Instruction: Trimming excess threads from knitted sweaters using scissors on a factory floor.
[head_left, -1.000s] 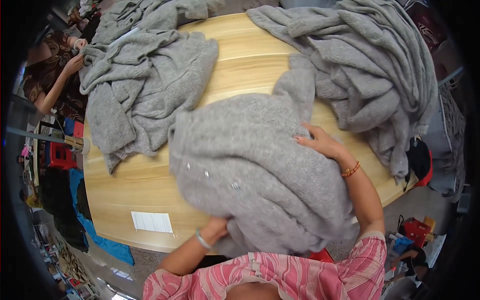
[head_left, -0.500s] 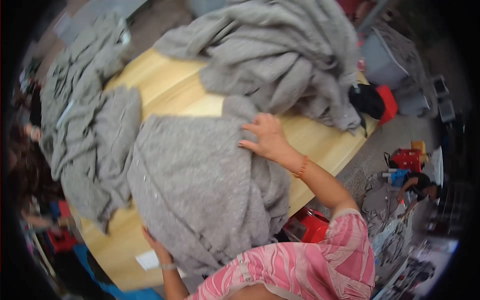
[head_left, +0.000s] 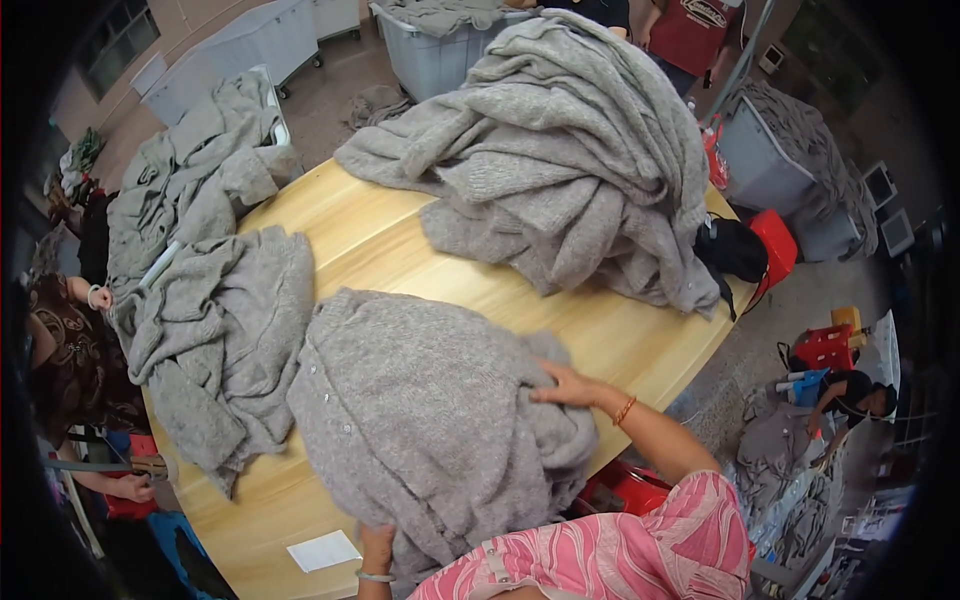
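A grey knitted cardigan (head_left: 420, 400) with small shiny buttons along its left part lies on the wooden table in front of me. At its right edge rests my right hand (head_left: 563, 386), thumb and forefinger apart, touching the bunched knit. My left hand (head_left: 377, 546) is against the cardigan's near lower edge; its fingers are mostly hidden by the cloth and the hand itself. Beyond, a large heap of grey knitwear (head_left: 580, 150) covers the far part of the table. More grey knit garments (head_left: 220, 350) lie along the left side.
A white paper slip (head_left: 324, 551) lies on the wooden table (head_left: 370, 225) near my left hand. At the right corner sit a black cloth item (head_left: 730, 250) and a red container (head_left: 772, 245). Grey bins (head_left: 430, 55) with knitwear stand behind. Other people are at left, back and right.
My right hand has moved right and toward me along the cardigan's edge, and the upper right part of the cloth has come down with it. The view has shifted and sharpened.
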